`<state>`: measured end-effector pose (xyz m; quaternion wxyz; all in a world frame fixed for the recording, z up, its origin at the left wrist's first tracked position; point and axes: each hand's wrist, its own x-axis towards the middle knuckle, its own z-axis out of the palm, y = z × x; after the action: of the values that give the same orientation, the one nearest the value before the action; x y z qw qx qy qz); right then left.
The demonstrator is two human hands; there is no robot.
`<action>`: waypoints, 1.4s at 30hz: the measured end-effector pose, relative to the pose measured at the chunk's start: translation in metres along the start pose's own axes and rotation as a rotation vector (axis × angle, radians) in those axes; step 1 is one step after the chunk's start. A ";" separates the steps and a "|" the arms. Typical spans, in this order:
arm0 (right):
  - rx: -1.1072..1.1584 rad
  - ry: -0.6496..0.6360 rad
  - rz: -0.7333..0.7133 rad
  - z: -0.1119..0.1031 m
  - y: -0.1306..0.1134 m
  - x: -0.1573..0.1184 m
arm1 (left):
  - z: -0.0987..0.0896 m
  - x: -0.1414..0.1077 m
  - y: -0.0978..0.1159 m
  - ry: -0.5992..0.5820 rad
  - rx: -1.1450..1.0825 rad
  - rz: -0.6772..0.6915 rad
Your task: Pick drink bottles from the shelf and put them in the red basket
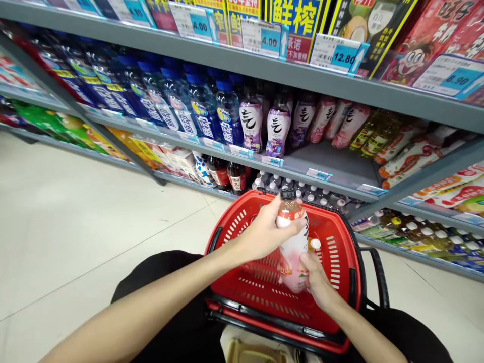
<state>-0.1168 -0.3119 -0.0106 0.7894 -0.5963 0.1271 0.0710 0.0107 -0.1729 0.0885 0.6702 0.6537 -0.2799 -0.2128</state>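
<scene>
Both hands hold one drink bottle (pixel 293 254) with a black cap, a white and pink label and an orange band near its neck. My left hand (pixel 266 227) is closed round the upper part, its thumb across the label. Lower down, my right hand (pixel 319 280) grips the bottle's right side near the base. The bottle is tilted slightly and held above a red shopping basket (pixel 242 204) with slotted walls. Inside the basket, a white-capped bottle (pixel 315 244) shows partly behind the held one; the rest of it is hidden.
A grey shelf (pixel 328 161) ahead carries blue-capped bottles (pixel 225 113), purple-labelled bottles (pixel 279 126) and pink-labelled bottles (pixel 351 126). Cartons with price tags (pixel 262 40) line the shelf above. Small water bottles (pixel 312 194) stand below, close to the basket's far rim. Pale floor tiles (pixel 75 217) lie to the left.
</scene>
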 end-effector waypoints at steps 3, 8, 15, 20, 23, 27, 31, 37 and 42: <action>0.066 -0.019 -0.005 0.002 -0.004 0.000 | 0.001 0.000 0.001 0.009 -0.041 -0.020; 0.085 -0.022 -0.003 0.004 -0.007 -0.002 | 0.002 0.000 0.001 -0.002 -0.058 -0.026; 0.038 0.032 -0.036 0.003 -0.005 -0.002 | 0.003 -0.002 -0.002 0.011 -0.015 -0.003; 0.020 0.015 -0.016 0.004 -0.005 -0.003 | 0.002 -0.003 0.001 0.012 -0.010 -0.014; 0.011 0.006 -0.013 0.003 -0.004 -0.002 | 0.002 -0.004 0.002 0.006 -0.010 -0.018; -0.086 0.104 -0.040 -0.005 0.005 0.000 | 0.002 -0.003 0.001 0.001 -0.023 -0.031; -0.149 0.156 -0.060 -0.011 0.011 0.002 | 0.002 -0.002 0.000 -0.001 -0.011 -0.018; -0.160 0.098 -0.087 -0.010 0.010 0.004 | 0.003 -0.002 -0.003 0.015 -0.053 -0.044; -0.166 0.128 -0.080 -0.011 0.012 0.003 | 0.003 -0.002 -0.004 0.020 -0.046 -0.039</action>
<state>-0.1184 -0.3188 -0.0257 0.7299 -0.6675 0.1472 0.0114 0.0075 -0.1738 0.0847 0.6835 0.6454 -0.2556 -0.2257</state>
